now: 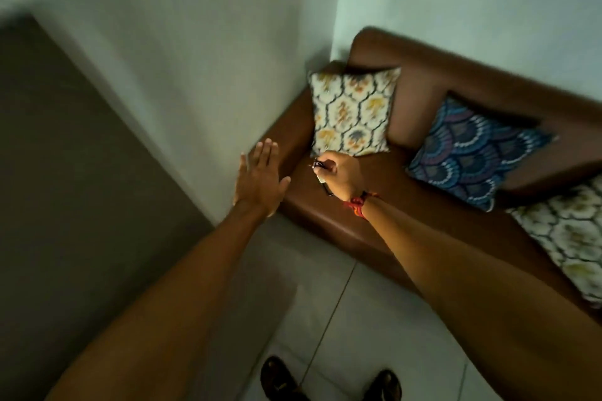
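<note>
My right hand point(342, 176) is curled round a small dark object point(323, 180) with a metal tip and a pale tag, held just above the seat of a brown leather sofa point(329, 215). What the object is I cannot tell. A red thread band sits on that wrist. My left hand point(259, 177) is flat with straight fingers at the sofa's left armrest point(286, 137), beside the wall; contact is unclear. A cream patterned cushion point(353, 112) stands against the backrest right behind my right hand.
A blue fan-patterned cushion point(475, 153) leans on the backrest further right, and another cream cushion point(566, 238) lies at the right edge. A pale wall corner point(332, 10) rises behind the sofa. The floor point(351, 319) is tiled, with my two dark shoes point(329, 381) at the bottom.
</note>
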A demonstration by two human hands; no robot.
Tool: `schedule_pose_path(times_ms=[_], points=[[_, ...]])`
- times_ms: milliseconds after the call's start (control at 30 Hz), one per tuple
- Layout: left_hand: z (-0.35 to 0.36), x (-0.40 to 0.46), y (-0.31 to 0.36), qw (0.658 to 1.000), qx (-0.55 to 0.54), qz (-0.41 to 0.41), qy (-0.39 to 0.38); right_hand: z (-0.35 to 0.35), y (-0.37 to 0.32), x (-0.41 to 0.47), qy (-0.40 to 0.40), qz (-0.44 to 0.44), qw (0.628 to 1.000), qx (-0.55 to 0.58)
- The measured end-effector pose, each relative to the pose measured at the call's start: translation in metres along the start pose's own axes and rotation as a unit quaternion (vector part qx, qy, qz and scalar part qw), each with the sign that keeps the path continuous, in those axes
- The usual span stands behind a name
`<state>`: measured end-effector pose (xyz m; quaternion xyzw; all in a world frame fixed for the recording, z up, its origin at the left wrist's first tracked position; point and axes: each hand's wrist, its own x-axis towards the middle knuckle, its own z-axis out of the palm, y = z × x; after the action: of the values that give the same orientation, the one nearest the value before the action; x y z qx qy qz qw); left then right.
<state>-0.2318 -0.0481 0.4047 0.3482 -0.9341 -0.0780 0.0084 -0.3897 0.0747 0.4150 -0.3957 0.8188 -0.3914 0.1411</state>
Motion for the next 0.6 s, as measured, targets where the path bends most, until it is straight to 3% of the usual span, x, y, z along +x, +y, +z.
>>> schedule_pose_path(times_ms=[300,600], points=[[-0.185,0.058,0.195,0.983,0.032,0.14,0.113,-0.269,-0.027,0.02,0.146,-0.037,0.989,-0.002],[-0.28,0.064,0.435,0.935,0.063,0.255,0.237,-0.53,0.002,-0.026,0.272,-0.051,0.961,0.001]])
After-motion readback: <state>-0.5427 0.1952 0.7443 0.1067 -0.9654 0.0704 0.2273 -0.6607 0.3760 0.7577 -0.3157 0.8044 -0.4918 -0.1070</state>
